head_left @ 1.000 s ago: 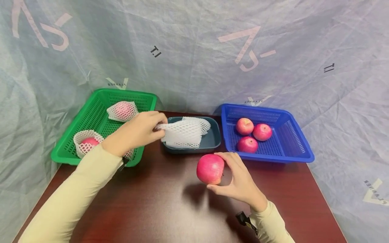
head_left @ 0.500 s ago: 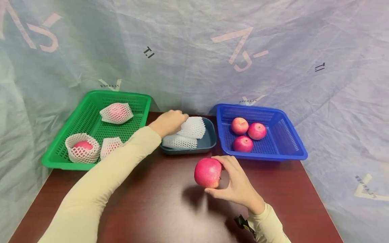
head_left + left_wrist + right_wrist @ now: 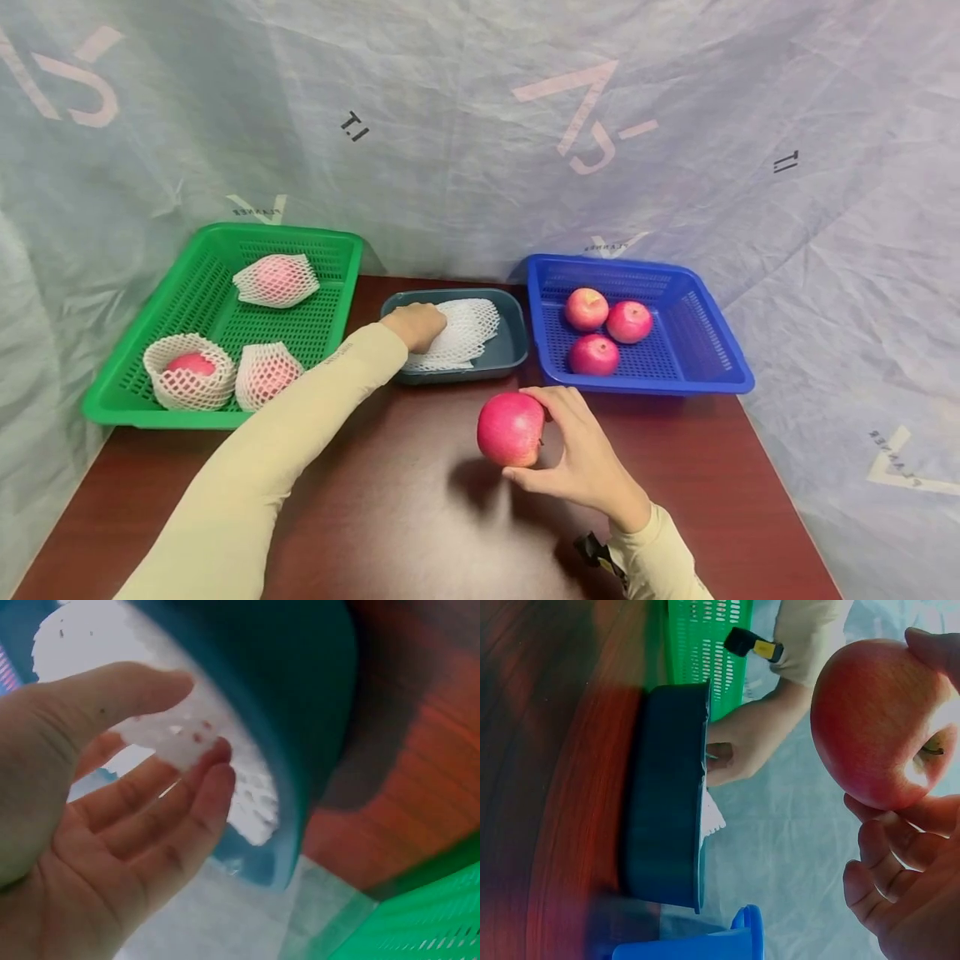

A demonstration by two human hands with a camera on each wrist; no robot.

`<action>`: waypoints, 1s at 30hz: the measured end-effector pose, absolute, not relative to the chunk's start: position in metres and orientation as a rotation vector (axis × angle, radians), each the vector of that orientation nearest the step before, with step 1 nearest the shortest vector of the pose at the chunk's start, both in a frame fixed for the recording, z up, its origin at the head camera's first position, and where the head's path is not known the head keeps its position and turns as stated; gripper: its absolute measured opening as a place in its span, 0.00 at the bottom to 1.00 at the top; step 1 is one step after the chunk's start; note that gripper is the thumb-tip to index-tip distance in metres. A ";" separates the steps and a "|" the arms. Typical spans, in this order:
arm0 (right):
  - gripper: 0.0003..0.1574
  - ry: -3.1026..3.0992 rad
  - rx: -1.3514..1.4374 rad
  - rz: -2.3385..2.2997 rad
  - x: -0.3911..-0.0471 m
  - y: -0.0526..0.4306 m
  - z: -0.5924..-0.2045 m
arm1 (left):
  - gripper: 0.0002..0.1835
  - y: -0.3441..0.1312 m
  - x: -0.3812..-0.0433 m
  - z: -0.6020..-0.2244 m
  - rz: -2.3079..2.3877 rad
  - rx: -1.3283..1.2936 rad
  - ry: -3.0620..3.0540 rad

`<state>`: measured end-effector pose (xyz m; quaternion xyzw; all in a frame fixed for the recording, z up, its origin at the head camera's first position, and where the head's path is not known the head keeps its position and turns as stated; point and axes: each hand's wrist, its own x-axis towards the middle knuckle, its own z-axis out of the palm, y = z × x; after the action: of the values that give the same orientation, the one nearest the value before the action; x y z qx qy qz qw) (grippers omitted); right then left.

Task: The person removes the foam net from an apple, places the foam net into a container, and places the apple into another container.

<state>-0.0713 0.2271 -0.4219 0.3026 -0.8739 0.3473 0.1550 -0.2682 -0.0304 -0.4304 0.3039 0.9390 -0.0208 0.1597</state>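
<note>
My right hand [image 3: 581, 450] grips a red apple [image 3: 511, 429] above the table; in the right wrist view the apple [image 3: 881, 724] has its stem end toward the hand. My left hand [image 3: 417, 326] is inside the dark teal tray [image 3: 513, 360], at its left end, on the white foam nets [image 3: 467, 327]. In the left wrist view my left hand [image 3: 142, 810] has its thumb and curled fingers on either side of a foam net [image 3: 161, 739]. The net covers part of the index finger, so the exact contact is hidden.
A green basket [image 3: 347, 283] on the left holds 3 net-wrapped apples [image 3: 277, 279]. On the right a blue basket [image 3: 697, 387] holds 3 bare apples [image 3: 594, 356]. All stand on a reddish-brown table [image 3: 390, 508], with a grey cloth [image 3: 450, 150] hanging behind.
My left hand has lowered farther into the tray, and the foam net it had raised now lies lower there. My right hand keeps the apple in nearly the same place. The head view has shifted slightly.
</note>
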 end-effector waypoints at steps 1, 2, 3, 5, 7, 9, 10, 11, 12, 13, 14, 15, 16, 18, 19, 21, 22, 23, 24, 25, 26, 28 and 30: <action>0.54 -2.500 0.866 0.993 -0.072 0.227 -0.421 | 0.10 -0.032 -0.267 -0.426 -0.046 0.873 2.684; 0.54 -2.495 0.866 0.989 -0.072 0.227 -0.421 | 0.10 -0.034 -0.265 -0.421 -0.030 0.873 2.687; 0.54 -2.489 0.865 0.990 -0.072 0.227 -0.421 | 0.09 -0.037 -0.262 -0.415 -0.021 0.884 2.699; 0.54 -2.482 0.867 0.992 -0.072 0.227 -0.421 | 0.08 -0.043 -0.253 -0.403 -0.012 0.898 2.745; 0.54 -2.484 0.864 1.000 -0.071 0.227 -0.421 | 0.09 -0.050 -0.240 -0.390 -0.001 0.913 2.801; 0.54 -2.497 0.853 1.010 -0.070 0.227 -0.421 | 0.11 -0.058 -0.223 -0.377 0.012 0.933 2.866; 0.54 -2.504 0.849 1.012 -0.070 0.227 -0.421 | 0.13 -0.063 -0.214 -0.371 0.029 0.938 2.896; 0.54 -2.510 0.845 1.015 -0.069 0.227 -0.421 | 0.14 -0.067 -0.204 -0.365 0.054 0.952 2.922; 0.54 -2.517 0.839 1.016 -0.069 0.227 -0.421 | 0.14 -0.072 -0.194 -0.361 0.086 0.968 2.947; 0.54 -2.521 0.834 1.017 -0.068 0.227 -0.422 | 0.14 -0.077 -0.185 -0.356 0.121 0.990 2.973; 0.54 -2.519 0.833 1.015 -0.068 0.227 -0.422 | 0.13 -0.081 -0.176 -0.354 0.155 1.018 3.000; 0.54 -2.516 0.833 1.011 -0.068 0.228 -0.422 | 0.12 -0.085 -0.168 -0.351 0.189 1.043 3.021; 0.54 -2.510 0.836 1.010 -0.068 0.228 -0.422 | 0.12 -0.090 -0.161 -0.350 0.215 1.071 3.039; 0.54 -2.495 0.846 1.002 -0.069 0.228 -0.421 | 0.13 -0.097 -0.148 -0.348 0.259 1.111 3.067; 0.54 -2.489 0.852 0.999 -0.070 0.228 -0.420 | 0.14 -0.101 -0.143 -0.348 0.270 1.117 3.075; 0.54 -2.484 0.862 0.988 -0.071 0.228 -0.419 | 0.15 -0.107 -0.136 -0.349 0.288 1.104 3.081; 0.54 -2.489 0.863 0.987 -0.071 0.228 -0.417 | 0.15 -0.110 -0.132 -0.349 0.297 1.093 3.080; 0.54 -2.500 0.859 0.985 -0.072 0.228 -0.416 | 0.15 -0.113 -0.130 -0.350 0.310 1.077 3.077; 0.54 -2.509 0.853 0.981 -0.072 0.228 -0.414 | 0.16 -0.115 -0.128 -0.350 0.325 1.065 3.074; 0.54 -2.521 0.846 0.975 -0.073 0.229 -0.413 | 0.16 -0.118 -0.127 -0.351 0.340 1.059 3.073; 0.54 -2.519 0.847 0.961 -0.075 0.230 -0.412 | 0.16 -0.120 -0.125 -0.352 0.354 1.050 3.072; 0.54 -2.522 0.847 0.926 -0.078 0.235 -0.409 | 0.16 -0.124 -0.122 -0.353 0.385 1.029 3.061; 0.54 -2.516 0.853 0.867 -0.084 0.242 -0.402 | 0.15 -0.129 -0.118 -0.354 0.413 1.012 3.046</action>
<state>-0.0837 0.2423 -0.4025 0.3007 -0.8868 0.3055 0.1729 -0.1179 -0.1289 -0.3542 0.3124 0.9402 0.1273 -0.0472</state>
